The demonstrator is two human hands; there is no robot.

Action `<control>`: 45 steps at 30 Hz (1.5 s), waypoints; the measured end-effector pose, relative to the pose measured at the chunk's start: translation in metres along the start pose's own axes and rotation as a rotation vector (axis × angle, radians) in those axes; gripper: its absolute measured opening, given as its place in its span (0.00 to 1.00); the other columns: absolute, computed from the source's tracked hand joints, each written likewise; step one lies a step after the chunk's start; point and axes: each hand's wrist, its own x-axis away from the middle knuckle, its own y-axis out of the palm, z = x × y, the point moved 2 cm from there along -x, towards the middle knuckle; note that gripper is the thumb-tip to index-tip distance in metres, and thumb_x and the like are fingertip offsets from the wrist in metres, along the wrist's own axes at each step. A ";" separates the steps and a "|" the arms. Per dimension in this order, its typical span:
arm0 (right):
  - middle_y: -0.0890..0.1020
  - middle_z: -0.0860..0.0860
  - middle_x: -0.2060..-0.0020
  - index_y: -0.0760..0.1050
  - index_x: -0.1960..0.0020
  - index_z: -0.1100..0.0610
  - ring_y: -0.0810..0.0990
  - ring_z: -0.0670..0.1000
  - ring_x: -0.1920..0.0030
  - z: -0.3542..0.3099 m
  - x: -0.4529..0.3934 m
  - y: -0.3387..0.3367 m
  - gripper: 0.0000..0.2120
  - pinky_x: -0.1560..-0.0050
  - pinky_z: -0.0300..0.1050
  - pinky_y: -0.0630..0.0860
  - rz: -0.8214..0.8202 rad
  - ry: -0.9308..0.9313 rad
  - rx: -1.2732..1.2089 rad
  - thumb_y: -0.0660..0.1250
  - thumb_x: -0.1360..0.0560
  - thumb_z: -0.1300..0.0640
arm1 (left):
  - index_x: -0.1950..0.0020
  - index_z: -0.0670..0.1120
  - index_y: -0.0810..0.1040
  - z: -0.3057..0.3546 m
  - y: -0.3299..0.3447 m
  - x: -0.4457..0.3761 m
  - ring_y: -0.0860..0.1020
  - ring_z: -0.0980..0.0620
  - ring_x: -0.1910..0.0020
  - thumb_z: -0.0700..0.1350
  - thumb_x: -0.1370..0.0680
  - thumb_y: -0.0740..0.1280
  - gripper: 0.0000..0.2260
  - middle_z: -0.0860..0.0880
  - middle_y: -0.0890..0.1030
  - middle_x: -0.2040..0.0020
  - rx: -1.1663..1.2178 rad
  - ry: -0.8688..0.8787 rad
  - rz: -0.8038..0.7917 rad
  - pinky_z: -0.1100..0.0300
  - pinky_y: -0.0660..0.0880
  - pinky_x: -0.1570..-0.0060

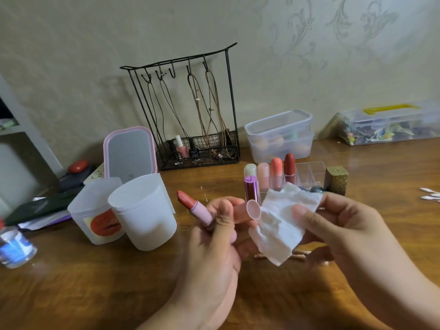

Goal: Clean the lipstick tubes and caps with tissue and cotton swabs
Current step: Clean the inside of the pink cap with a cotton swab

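Observation:
My left hand (214,236) grips an open pink lipstick tube (197,207) with its red bullet pointing up and left, and also holds the pink cap (248,211), whose open mouth faces right. My right hand (338,225) pinches a crumpled white tissue (283,227) right beside the cap's mouth. Behind my hands, a purple metallic lipstick (251,189) and several capped lipsticks (276,172) stand in a clear organizer (309,172). White cotton swabs (429,195) lie at the right edge, and some used swabs (298,254) rest under the tissue.
Two frosted white cups (142,210) stand to the left on the wooden table (95,282), with a pink-framed mirror (129,154) behind them. A black wire jewellery rack (190,115), clear lidded boxes (279,136), a gold box (337,179) and a small jar (15,248) sit around.

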 end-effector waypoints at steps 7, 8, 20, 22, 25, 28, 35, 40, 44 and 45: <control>0.86 0.59 0.63 0.76 0.48 0.55 0.84 0.57 0.66 -0.006 0.007 0.005 0.16 0.74 0.47 0.77 -0.107 -0.029 0.046 0.74 0.35 0.58 | 0.65 0.49 0.83 -0.005 0.001 -0.001 0.80 0.49 0.62 0.51 0.30 0.63 0.11 0.43 0.82 0.63 0.046 -0.055 0.028 0.51 0.77 0.56; 0.86 0.58 0.64 0.77 0.51 0.54 0.84 0.56 0.68 -0.007 0.007 0.005 0.13 0.74 0.47 0.77 -0.083 -0.066 0.060 0.75 0.34 0.62 | 0.66 0.50 0.83 -0.005 0.002 -0.001 0.80 0.50 0.62 0.51 0.30 0.63 0.11 0.44 0.82 0.63 0.062 -0.065 0.033 0.53 0.78 0.57; 0.87 0.44 0.61 0.86 0.61 0.48 0.86 0.44 0.59 -0.009 0.006 -0.005 0.20 0.61 0.33 0.79 -0.168 -0.460 0.421 0.73 0.31 0.75 | 0.60 0.44 0.82 -0.006 -0.003 -0.005 0.80 0.53 0.69 0.50 0.29 0.67 0.10 0.46 0.79 0.65 0.335 -0.329 0.050 0.56 0.81 0.63; 0.86 0.47 0.58 0.86 0.58 0.48 0.85 0.45 0.57 -0.012 0.005 -0.006 0.17 0.58 0.32 0.77 -0.270 -0.455 0.425 0.70 0.29 0.70 | 0.62 0.45 0.82 -0.006 -0.004 -0.005 0.80 0.52 0.68 0.51 0.27 0.66 0.11 0.46 0.79 0.65 0.338 -0.334 0.033 0.56 0.80 0.65; 0.85 0.50 0.55 0.86 0.56 0.48 0.84 0.46 0.53 -0.013 0.003 -0.006 0.10 0.55 0.36 0.77 -0.406 -0.312 0.343 0.66 0.31 0.54 | 0.64 0.46 0.82 -0.007 -0.006 -0.006 0.80 0.52 0.66 0.53 0.24 0.63 0.15 0.47 0.78 0.64 0.293 -0.341 0.022 0.55 0.78 0.62; 0.85 0.49 0.61 0.83 0.57 0.48 0.84 0.45 0.59 -0.008 0.003 -0.007 0.04 0.58 0.40 0.79 -0.259 -0.322 0.469 0.74 0.28 0.48 | 0.64 0.44 0.80 -0.008 -0.007 -0.005 0.81 0.50 0.64 0.51 0.22 0.61 0.16 0.46 0.79 0.65 0.295 -0.341 0.026 0.50 0.78 0.54; 0.87 0.51 0.63 0.80 0.50 0.48 0.86 0.52 0.63 -0.007 0.005 -0.001 0.19 0.61 0.49 0.84 -0.157 -0.065 0.398 0.80 0.37 0.62 | 0.63 0.44 0.83 -0.007 -0.004 0.000 0.81 0.49 0.62 0.51 0.24 0.62 0.15 0.44 0.79 0.64 0.185 -0.312 -0.038 0.49 0.79 0.55; 0.86 0.55 0.64 0.82 0.61 0.57 0.86 0.54 0.63 -0.004 0.005 0.002 0.10 0.61 0.50 0.82 -0.117 0.034 0.232 0.78 0.41 0.59 | 0.59 0.40 0.80 -0.006 0.003 0.003 0.82 0.46 0.62 0.48 0.30 0.65 0.12 0.41 0.79 0.65 0.172 -0.227 -0.075 0.53 0.81 0.60; 0.86 0.57 0.64 0.84 0.58 0.58 0.84 0.52 0.68 -0.003 0.007 0.005 0.09 0.73 0.44 0.77 -0.134 0.114 0.120 0.72 0.35 0.54 | 0.57 0.42 0.80 -0.007 -0.001 -0.001 0.81 0.47 0.59 0.51 0.30 0.68 0.12 0.41 0.80 0.64 0.073 -0.139 -0.030 0.50 0.79 0.49; 0.86 0.56 0.64 0.84 0.58 0.58 0.84 0.52 0.68 -0.004 0.007 0.005 0.08 0.74 0.42 0.76 -0.143 0.105 0.137 0.71 0.32 0.55 | 0.58 0.44 0.81 -0.006 -0.002 -0.001 0.80 0.46 0.57 0.53 0.29 0.71 0.12 0.42 0.81 0.63 0.025 -0.127 -0.031 0.48 0.77 0.45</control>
